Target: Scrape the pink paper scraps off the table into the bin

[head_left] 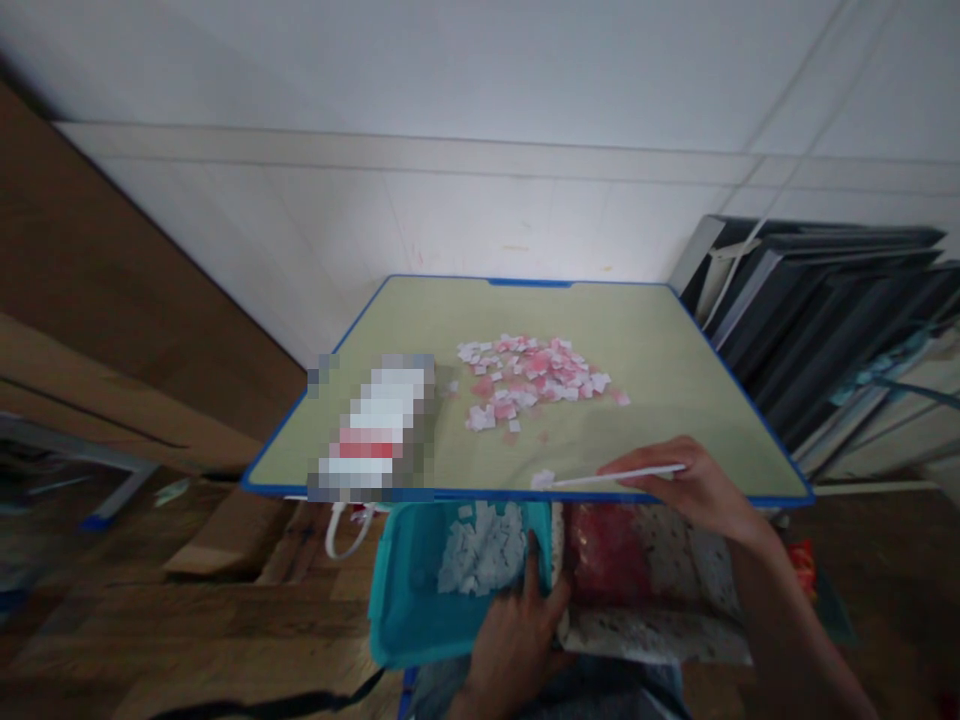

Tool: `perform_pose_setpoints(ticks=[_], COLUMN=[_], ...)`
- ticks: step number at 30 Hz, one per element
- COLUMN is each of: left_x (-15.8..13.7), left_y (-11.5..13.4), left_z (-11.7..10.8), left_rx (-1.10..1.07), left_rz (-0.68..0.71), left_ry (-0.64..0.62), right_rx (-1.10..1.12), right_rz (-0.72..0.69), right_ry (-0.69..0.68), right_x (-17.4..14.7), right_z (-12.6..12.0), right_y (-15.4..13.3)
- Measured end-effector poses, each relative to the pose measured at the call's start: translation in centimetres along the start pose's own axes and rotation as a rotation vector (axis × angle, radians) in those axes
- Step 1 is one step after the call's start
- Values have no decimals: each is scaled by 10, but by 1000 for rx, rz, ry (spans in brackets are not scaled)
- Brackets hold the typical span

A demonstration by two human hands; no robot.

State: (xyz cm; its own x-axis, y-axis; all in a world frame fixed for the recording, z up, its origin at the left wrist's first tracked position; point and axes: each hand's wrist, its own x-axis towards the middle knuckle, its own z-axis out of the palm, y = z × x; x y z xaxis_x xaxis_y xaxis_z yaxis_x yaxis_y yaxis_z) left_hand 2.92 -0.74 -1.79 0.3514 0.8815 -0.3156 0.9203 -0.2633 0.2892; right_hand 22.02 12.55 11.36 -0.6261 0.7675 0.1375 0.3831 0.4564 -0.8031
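My right hand (pixel 694 490) is closed around a thin white stick (pixel 645 471), held nearly level over the table's near edge. At the stick's tip is a small white piece (pixel 541 481), close to the tabletop. Below the edge, my left hand (pixel 514 635) lies over the right rim of a teal plastic tub (pixel 420 630), index finger stretched out and thumb apart; its other fingers are partly hidden. Small white paper-like squares (pixel 484 550) are heaped in the tub. Pink and white squares (pixel 536 370) are scattered across the pale green tabletop (pixel 630 325).
At the table's left stands a blurred-out white box (pixel 382 420). A speckled tray (pixel 675 635) with a red patch (pixel 607 550) sits right of the tub. Dark flat panels (pixel 825 300) lean at right. A white wall (pixel 480 210) rises behind; brown boards (pixel 150 290) stand left.
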Motion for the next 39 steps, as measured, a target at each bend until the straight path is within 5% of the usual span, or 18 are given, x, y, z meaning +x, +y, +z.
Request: perform_pose_setpoints(ticks=[10, 16, 25, 33, 39], left_x=[0, 0, 1, -1, 0], left_y=[1, 0, 2, 1, 2], left_z=[1, 1, 1, 1, 1], left_rx=[20, 11, -4, -14, -3], left_rz=[6, 12, 3, 4, -21], left_ry=[32, -2, 28, 38, 1], right_rx=[71, -21, 52, -71, -90], right_rz=[-86, 10, -25, 272, 252], right_ry=[55, 177, 78, 650, 594], right_x=[33, 39, 28, 7, 34], right_z=[57, 62, 65, 51, 84], right_y=[-29, -30, -43, -25, -37])
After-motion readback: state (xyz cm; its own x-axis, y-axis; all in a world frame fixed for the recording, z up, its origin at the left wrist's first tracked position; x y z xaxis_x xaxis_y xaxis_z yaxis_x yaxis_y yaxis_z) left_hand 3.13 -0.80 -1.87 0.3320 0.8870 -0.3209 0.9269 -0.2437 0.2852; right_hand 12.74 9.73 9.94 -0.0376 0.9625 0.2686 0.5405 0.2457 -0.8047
